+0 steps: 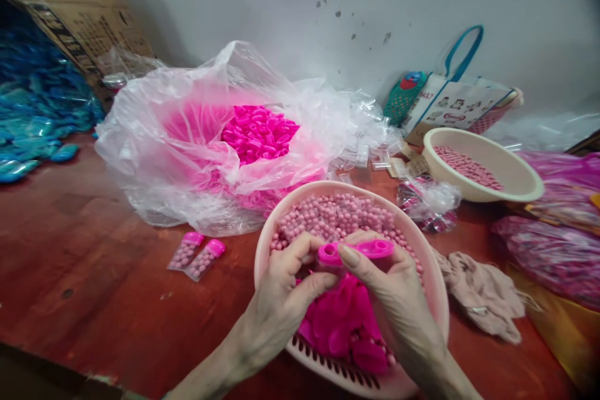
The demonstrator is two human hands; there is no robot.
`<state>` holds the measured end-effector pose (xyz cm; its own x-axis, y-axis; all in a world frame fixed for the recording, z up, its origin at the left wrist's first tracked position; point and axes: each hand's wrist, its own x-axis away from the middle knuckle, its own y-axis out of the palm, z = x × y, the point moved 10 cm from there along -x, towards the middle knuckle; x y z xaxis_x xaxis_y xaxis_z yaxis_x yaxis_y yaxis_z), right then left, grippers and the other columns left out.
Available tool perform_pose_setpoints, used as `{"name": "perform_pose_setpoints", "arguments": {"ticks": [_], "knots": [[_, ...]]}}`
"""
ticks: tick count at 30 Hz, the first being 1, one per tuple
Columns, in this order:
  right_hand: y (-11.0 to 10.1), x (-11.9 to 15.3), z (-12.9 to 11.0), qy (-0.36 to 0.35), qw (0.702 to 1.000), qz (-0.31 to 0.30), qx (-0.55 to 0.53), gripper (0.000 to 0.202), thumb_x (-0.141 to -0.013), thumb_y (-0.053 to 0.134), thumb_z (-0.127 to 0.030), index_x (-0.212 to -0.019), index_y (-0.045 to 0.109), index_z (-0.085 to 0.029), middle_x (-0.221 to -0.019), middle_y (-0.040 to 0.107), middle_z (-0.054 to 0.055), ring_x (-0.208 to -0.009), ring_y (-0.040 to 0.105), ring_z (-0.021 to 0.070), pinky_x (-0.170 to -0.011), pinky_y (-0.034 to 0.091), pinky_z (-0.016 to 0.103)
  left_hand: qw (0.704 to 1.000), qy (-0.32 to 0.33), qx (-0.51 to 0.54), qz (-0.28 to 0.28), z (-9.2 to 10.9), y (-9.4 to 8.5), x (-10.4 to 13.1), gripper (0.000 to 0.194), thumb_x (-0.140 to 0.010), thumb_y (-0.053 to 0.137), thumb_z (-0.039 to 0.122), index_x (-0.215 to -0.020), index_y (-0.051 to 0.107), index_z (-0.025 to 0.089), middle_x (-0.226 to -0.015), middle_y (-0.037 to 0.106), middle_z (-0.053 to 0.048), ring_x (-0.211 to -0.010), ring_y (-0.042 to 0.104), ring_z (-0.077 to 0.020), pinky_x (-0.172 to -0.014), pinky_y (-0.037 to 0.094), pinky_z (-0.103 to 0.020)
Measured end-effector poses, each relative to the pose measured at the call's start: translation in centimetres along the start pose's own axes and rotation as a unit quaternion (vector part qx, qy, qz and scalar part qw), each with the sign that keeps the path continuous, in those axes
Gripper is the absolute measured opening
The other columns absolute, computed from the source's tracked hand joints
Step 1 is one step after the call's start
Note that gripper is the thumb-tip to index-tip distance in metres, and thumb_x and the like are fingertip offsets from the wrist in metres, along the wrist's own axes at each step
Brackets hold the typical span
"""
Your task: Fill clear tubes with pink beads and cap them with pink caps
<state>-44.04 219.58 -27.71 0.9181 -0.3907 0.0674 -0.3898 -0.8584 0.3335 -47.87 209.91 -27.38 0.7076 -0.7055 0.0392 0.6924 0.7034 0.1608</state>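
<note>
Over the basket, both hands hold a bright pink plastic cap (382, 249), long and narrow with a round hole at its left end. My left hand (281, 290) pinches around that left end, and something clear seems to show just beneath it, too hidden to make out. With its thumb pressed on the cap's middle, my right hand (403, 294) grips the other part. Below them, the pale pink basket (438, 287) holds many pink beads (347, 209) at the back and a heap of bright pink caps (335, 319) in front.
Two bead-filled clear containers (194, 256) with pink caps lie left of the basket. Behind stands a plastic bag (150, 156) of pink caps. Clear containers (360, 153), a cream bowl (525, 181) and a cloth (482, 294) are rightward. A cardboard box (94, 19) stands far left.
</note>
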Motion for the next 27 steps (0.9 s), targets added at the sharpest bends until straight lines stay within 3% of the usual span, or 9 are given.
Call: {"name": "perform_pose_setpoints", "arguments": {"ticks": [9, 13, 16, 18, 21, 24, 27], "knots": [[0.0, 0.6, -0.5, -0.036, 0.998, 0.052, 0.015, 0.004, -0.076, 0.069, -0.023, -0.073, 0.068, -0.020, -0.072, 0.064, -0.002, -0.069, 0.060, 0.0109, -0.067, 0.050, 0.023, 0.997, -0.009, 0.071, 0.035, -0.4, 0.4, 0.4, 0.013, -0.082, 0.059, 0.015, -0.095, 0.061, 0.018, -0.077, 0.061, 0.002, -0.073, 0.056, -0.0100, -0.065, 0.045, -0.017], [-0.4, 0.2, -0.9, -0.032, 0.997, 0.058, 0.042, 0.008, -0.071, 0.073, -0.025, -0.074, 0.066, -0.021, -0.073, 0.064, -0.003, -0.070, 0.061, 0.0102, -0.066, 0.051, 0.020, 0.992, -0.019, 0.124, 0.020, -0.2, 0.6, 0.3, 0.014, -0.084, 0.057, 0.018, -0.097, 0.062, 0.018, -0.073, 0.059, 0.003, -0.063, 0.051, -0.0070, -0.059, 0.043, -0.015], [-0.9, 0.0, -2.3, -0.055, 0.989, 0.049, 0.126, 0.016, -0.068, 0.076, -0.021, -0.080, 0.066, -0.024, -0.079, 0.064, -0.005, -0.071, 0.061, 0.0079, -0.065, 0.050, 0.016, 0.994, -0.027, 0.105, 0.001, 0.0, 0.4, 0.1, 0.014, -0.084, 0.057, 0.018, -0.096, 0.064, 0.018, -0.074, 0.059, 0.002, -0.066, 0.052, -0.0072, -0.062, 0.043, -0.015], [-0.1, 0.1, -4.3, -0.131, 0.967, -0.002, 0.217, 0.014, -0.070, 0.074, -0.017, -0.080, 0.068, -0.024, -0.078, 0.065, -0.005, -0.074, 0.061, 0.0079, -0.067, 0.050, 0.016, 0.995, -0.028, 0.091, -0.008, 0.1, 0.2, 0.0, 0.013, -0.083, 0.058, 0.016, -0.094, 0.065, 0.017, -0.074, 0.060, 0.002, -0.068, 0.053, -0.0077, -0.064, 0.044, -0.016], [1.8, 1.2, -6.8, -0.263, 0.904, -0.085, 0.325, 0.020, -0.075, 0.067, -0.008, -0.088, 0.069, -0.023, -0.080, 0.068, -0.001, -0.077, 0.063, 0.0100, -0.070, 0.052, 0.018, 0.994, -0.035, 0.100, -0.013, -0.3, 0.0, 0.1, 0.013, -0.083, 0.058, 0.016, -0.095, 0.064, 0.017, -0.075, 0.061, 0.001, -0.067, 0.054, -0.0083, -0.063, 0.046, -0.017], [2.6, 2.4, -7.6, -0.334, 0.856, -0.106, 0.380, 0.027, -0.076, 0.061, -0.001, -0.094, 0.068, -0.021, -0.081, 0.070, 0.002, -0.075, 0.065, 0.0114, -0.069, 0.054, 0.019, 0.992, -0.050, 0.115, -0.010, -1.0, 0.2, 0.3, 0.017, -0.084, 0.057, 0.018, -0.100, 0.061, 0.017, -0.072, 0.060, 0.002, -0.063, 0.055, -0.0082, -0.059, 0.046, -0.017], [2.8, 3.5, -7.1, -0.383, 0.803, -0.090, 0.449, 0.028, -0.078, 0.058, -0.001, -0.100, 0.065, -0.017, -0.084, 0.070, 0.006, -0.079, 0.066, 0.0144, -0.070, 0.055, 0.022, 0.993, -0.061, 0.099, 0.021, -1.6, -0.1, 0.6, 0.023, -0.084, 0.057, 0.020, -0.107, 0.058, 0.018, -0.070, 0.059, 0.002, -0.062, 0.054, -0.0081, -0.058, 0.045, -0.016]]}}
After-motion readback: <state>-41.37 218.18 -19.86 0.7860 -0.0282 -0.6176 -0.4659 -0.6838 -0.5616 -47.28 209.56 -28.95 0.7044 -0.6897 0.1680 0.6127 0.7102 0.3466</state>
